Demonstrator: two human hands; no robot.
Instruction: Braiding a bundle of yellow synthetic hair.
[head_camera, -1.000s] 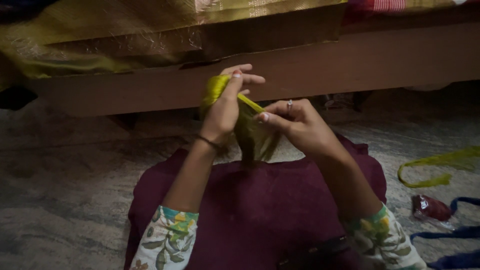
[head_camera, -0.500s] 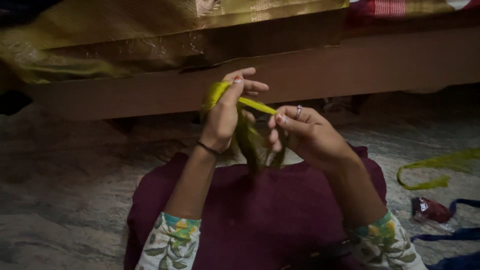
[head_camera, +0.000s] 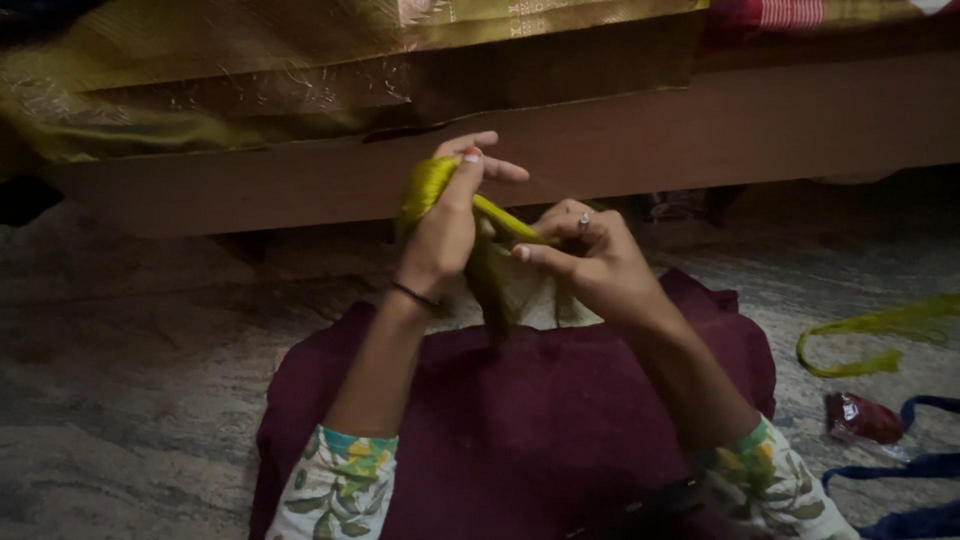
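small shiny red wrapper packet (head_camera: 862, 418) on floor at far right, crumpled, beside blue strap (head_camera: 925, 470)

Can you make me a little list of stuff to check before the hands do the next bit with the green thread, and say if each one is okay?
1. Left hand grips the green thread bundle: ok, fingers are curled round it.
2. Right hand pinches the thread strand: ok, it runs straight between both hands.
3. Loose thread ends hang free over the maroon cloth: ok.
4. Knots or tangles in the bundle: cannot tell, too dim and blurred.
5. Spare green strip on the floor lies apart from the hands: ok.
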